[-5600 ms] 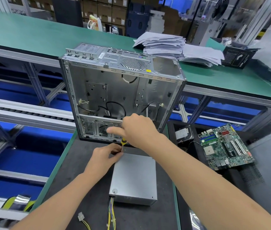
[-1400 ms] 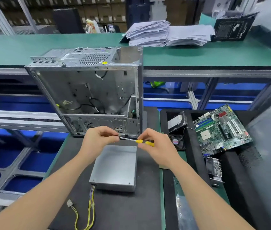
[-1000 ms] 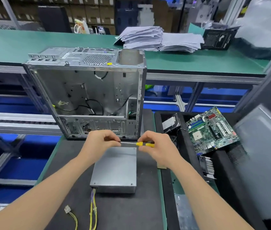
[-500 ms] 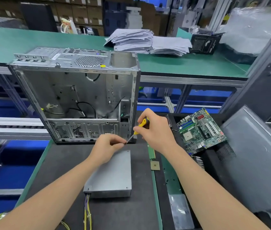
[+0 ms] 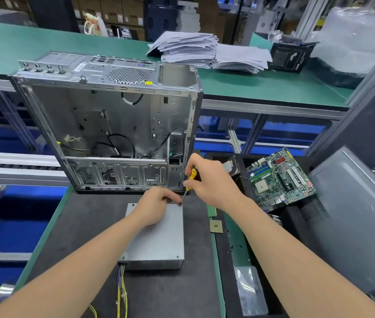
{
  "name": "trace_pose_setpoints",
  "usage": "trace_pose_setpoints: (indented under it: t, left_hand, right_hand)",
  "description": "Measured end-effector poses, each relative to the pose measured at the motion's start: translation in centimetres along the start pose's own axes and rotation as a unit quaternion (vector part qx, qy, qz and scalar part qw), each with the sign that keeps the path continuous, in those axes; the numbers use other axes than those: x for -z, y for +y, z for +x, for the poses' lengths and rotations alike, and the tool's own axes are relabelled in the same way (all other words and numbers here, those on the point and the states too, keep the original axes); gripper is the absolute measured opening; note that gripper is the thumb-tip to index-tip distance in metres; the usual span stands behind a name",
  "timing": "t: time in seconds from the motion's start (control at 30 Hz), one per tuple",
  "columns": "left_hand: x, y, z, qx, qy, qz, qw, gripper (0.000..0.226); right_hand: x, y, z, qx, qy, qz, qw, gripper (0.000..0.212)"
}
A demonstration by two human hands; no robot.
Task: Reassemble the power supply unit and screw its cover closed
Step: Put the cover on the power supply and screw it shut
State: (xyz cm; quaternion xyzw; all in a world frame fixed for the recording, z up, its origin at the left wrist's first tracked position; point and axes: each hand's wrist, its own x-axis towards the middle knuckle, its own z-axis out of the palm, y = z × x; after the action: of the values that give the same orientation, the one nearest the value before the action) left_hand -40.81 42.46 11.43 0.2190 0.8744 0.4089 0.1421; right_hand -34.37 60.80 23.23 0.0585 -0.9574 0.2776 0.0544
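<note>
1. Head view: the left hand [image 5: 156, 207] rests on the far edge of the power supply unit [image 5: 159, 239], fingers curled by the tip of the screwdriver [image 5: 192, 176]; whether they pinch anything cannot be told.
2. The right hand [image 5: 211, 182] grips the tilted screwdriver, its tip at the unit's far right corner.
3. The unit lies flat on the dark mat [image 5: 90, 226].

Black mat [image 5: 85, 226] carries power supply [image 5: 159, 239] and case [image 5: 113, 115].

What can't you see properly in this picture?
Head view: whether a screw sits under the screwdriver tip; it is too small and partly hidden by the left hand.
Head view: the wires from the power supply unit are cut off by the bottom edge.
Head view: the print on the paper stack is too small to read.
</note>
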Motion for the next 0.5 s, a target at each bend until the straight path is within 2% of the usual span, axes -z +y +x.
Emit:
trace_pose_setpoints:
  t: [0.17, 0.5]
  left_hand:
    - [0.14, 0.02, -0.25, 0.010, 0.006, 0.002, 1.000, 0.070]
    - [0.20, 0.70, -0.68, 0.022, 0.009, 0.001, 1.000, 0.058]
  right_hand:
    - [-0.04, -0.20, 0.21, 0.011, -0.011, -0.004, 1.000, 0.026]
    - [0.58, -0.84, 0.91, 0.070, -0.104, -0.024, 0.992, 0.030]
